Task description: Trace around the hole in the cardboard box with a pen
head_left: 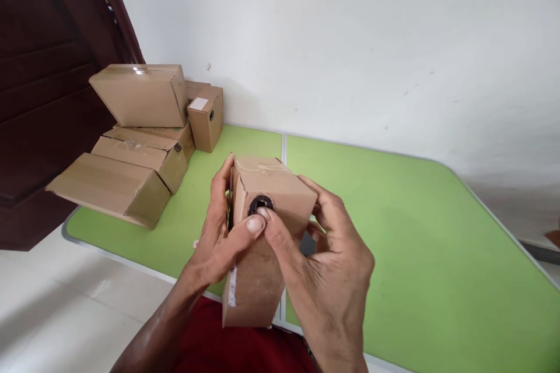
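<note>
Both hands [280,245] grip a cardboard box [258,233] (thumbs meeting).

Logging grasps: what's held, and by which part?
A cardboard box, held by its sides near the top in left hand and right hand; thumbs at its round black hole.

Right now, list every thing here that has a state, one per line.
Cardboard box: held up above the table in both hands, flaps closed, dark round hole in its end.
Left hand: gripping the box's left side, thumb by the hole.
Right hand: gripping the right side, thumb tip at the hole.
Stacked boxes: closed, piled at the table's far left corner.
Small box: upright, closed, beside the pile.
Green table: unfolded, seam down the middle.
</note>
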A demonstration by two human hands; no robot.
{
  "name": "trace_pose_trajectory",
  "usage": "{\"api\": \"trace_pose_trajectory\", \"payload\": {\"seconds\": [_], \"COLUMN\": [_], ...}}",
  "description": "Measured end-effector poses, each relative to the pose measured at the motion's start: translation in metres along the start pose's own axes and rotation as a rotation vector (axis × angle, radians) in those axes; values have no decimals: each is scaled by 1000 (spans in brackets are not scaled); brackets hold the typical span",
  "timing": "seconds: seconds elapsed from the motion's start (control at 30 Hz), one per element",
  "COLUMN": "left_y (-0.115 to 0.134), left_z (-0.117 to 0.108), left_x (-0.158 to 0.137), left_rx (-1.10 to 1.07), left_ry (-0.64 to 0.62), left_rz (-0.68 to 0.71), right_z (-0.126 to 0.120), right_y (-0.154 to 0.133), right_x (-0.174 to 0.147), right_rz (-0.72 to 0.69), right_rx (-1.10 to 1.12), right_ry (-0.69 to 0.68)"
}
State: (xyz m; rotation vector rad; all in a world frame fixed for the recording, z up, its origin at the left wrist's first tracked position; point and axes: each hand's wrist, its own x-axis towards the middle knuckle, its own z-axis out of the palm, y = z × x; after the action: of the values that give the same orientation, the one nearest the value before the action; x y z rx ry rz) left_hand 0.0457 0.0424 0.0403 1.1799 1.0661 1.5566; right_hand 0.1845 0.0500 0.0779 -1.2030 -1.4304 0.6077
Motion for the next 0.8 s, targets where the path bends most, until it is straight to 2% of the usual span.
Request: {"api": "trace_pose_trajectory", "payload": {"seconds": [0.13, 0.23, 0.33, 0.53, 0.63, 0.7, 0.8], "left_y": [3, 5, 15, 47, 54, 54, 55], "left_z": [-2, -4, -7, -8, -9, -13, -23], "left_x": [4, 9, 18, 33, 35, 36, 39], "left_rx": [17, -6, 63, 266, 343, 338, 289], "left_ry": [10, -3, -9, 90, 150, 152, 79], "left_rz": [2, -3, 30, 196, 287, 330, 341], "right_z": [-1, -1, 0, 3, 6, 7, 9], "right_y": [5, 7, 5, -18, -25, -27, -31], "right_x": [-2, -1, 5, 22, 25, 27, 33], "right_rz": [-76, -148, -174, -188, -226, -259, -298], "right_rx": [-29, -49, -26, 86, 78, 63, 83], "right_ry": [-42, -21, -10, -85, -59, -30, -63]}}
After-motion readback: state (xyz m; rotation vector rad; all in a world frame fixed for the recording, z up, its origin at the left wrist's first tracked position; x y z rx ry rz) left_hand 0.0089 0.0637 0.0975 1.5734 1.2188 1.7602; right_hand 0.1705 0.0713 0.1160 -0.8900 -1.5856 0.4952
